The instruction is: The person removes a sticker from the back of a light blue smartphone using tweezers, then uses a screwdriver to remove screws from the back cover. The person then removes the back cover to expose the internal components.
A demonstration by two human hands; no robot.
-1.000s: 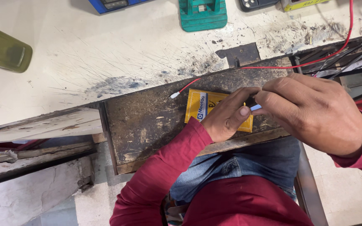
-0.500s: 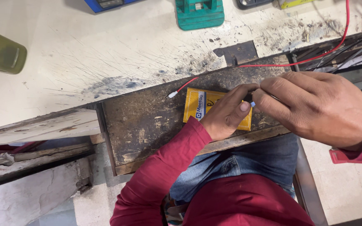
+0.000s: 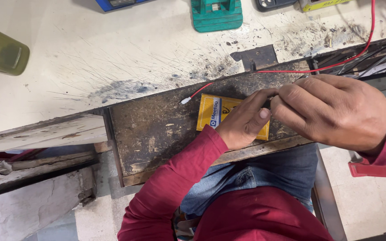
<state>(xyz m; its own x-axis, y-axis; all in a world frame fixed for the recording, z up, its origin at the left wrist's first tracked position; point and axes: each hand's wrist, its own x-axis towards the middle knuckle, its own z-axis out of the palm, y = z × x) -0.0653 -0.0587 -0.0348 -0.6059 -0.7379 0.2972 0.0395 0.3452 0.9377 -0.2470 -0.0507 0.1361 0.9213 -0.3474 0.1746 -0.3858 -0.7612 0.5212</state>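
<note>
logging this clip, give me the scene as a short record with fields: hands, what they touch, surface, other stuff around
left hand: left hand rests on a yellow flat pack, fingertips meeting the other hand
right hand: right hand pinches something small against the left fingertips; the item itself is hidden
wire: red wire runs in from the upper right, white-tipped end lying free left of the pack
surface: dark worn board in front of a scratched pale table
around: green block, olive bottle

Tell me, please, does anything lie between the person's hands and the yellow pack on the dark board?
Nothing visible does. The left hand rests directly on the yellow pack, and the right hand meets it fingertip to fingertip just above the pack. The red wire runs behind them, not between.
</note>
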